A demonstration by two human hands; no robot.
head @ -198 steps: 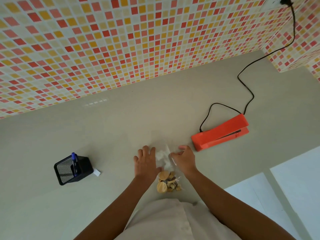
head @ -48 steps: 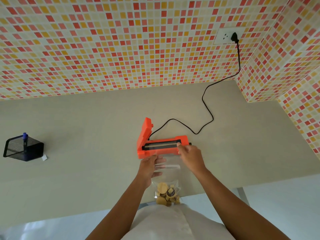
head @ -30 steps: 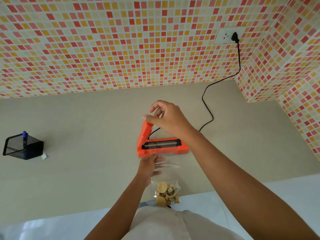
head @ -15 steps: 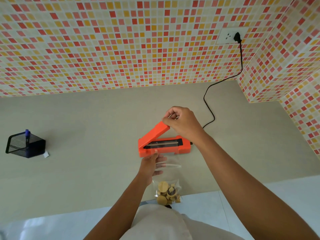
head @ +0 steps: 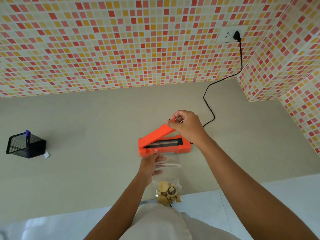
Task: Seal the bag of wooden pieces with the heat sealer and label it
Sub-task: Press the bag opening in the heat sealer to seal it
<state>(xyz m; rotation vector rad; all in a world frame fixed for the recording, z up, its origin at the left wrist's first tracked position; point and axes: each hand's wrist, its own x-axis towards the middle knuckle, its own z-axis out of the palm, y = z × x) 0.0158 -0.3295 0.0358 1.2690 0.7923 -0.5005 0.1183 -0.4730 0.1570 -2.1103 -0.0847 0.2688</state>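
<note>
An orange heat sealer (head: 181, 149) lies on the beige counter, its lid (head: 155, 135) half raised from a hinge at the left. My right hand (head: 187, 126) grips the lid's free end. A clear plastic bag (head: 170, 170) runs from the sealer toward me, its mouth lying over the sealer's black strip. Wooden pieces (head: 168, 193) sit bunched at the bag's near end, by the counter edge. My left hand (head: 152, 166) holds the bag's left side just below the sealer.
A black mesh pen holder (head: 26, 147) with a blue marker (head: 27, 135) stands at the far left, a small white label (head: 46, 155) beside it. The sealer's black cord (head: 209, 108) runs to a wall socket (head: 230, 34). The counter's front edge (head: 103, 207) is close to me.
My right hand left the bag's mouth, took the upright lid and has swung it down to about half shut. My left hand keeps the bag in place.
</note>
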